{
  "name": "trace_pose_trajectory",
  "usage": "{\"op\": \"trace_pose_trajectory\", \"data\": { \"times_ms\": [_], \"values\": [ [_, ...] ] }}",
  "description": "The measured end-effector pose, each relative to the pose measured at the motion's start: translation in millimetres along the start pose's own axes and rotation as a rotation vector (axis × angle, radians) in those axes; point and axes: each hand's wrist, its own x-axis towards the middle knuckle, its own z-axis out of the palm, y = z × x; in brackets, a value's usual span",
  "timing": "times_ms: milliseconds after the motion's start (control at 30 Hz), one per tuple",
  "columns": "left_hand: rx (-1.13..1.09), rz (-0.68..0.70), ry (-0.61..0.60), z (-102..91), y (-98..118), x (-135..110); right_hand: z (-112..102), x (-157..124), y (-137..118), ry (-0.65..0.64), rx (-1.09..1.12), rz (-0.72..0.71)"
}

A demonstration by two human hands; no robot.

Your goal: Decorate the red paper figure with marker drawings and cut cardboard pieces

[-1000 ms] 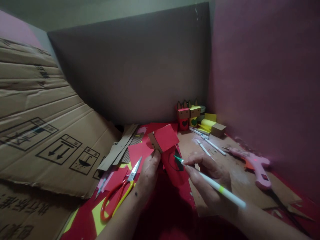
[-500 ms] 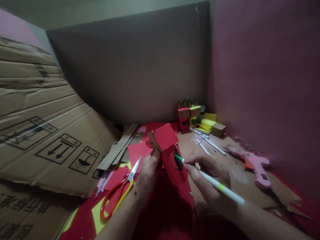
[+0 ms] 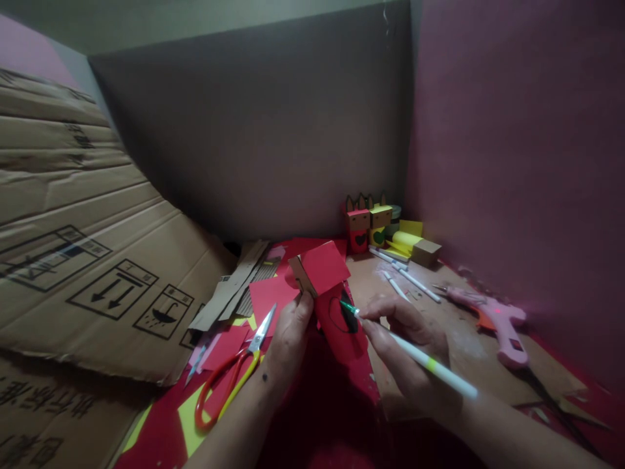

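Note:
My left hand (image 3: 293, 326) grips a red paper figure (image 3: 336, 332), thumb on the cardboard strip at its boxy head (image 3: 325, 267). The figure is tilted, and its tube-shaped body carries a heart outline partly filled in dark on the right side. In my right hand (image 3: 410, 339) is a white marker (image 3: 430, 365) with a yellow-green band, pinched between thumb and fingers. Its green tip touches or nearly touches the dark part of the heart. Scissors (image 3: 254, 352) with red and yellow handles lie beside my left forearm.
Two finished-looking figures, one red (image 3: 359, 228) and one yellow (image 3: 379, 225), stand at the back. Several markers (image 3: 415, 285) lie before them, near a yellow paper roll with a cardboard end (image 3: 426, 253). A pink glue gun (image 3: 502, 319) rests at right. A large cardboard sheet (image 3: 97, 247) leans at left.
Both hands hold the same things in nearly the same place. The marker tip has shifted very slightly at the dark part of the heart; the view has moved a touch.

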Motion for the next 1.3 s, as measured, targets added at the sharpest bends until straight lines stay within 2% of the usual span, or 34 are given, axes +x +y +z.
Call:
{"op": "trace_pose_trajectory", "data": {
  "times_ms": [533, 800, 1133, 1300],
  "values": [
    [-0.036, -0.030, -0.077, -0.2, 0.6, -0.3, -0.1, -1.4, 0.8, -0.005, 0.022, -0.021],
    [-0.065, -0.015, -0.078, -0.1, -1.2, 0.1, 1.0, -0.4, 0.8, -0.002, -0.004, -0.031],
    [0.043, 0.007, -0.055, -0.7, -0.5, -0.3, 0.7, -1.6, 2.3, -0.009, -0.014, -0.029],
    [0.006, 0.008, -0.076, -0.2, 0.2, -0.8, 1.5, -0.9, -1.6, -0.016, -0.014, -0.071]
  ]
}}
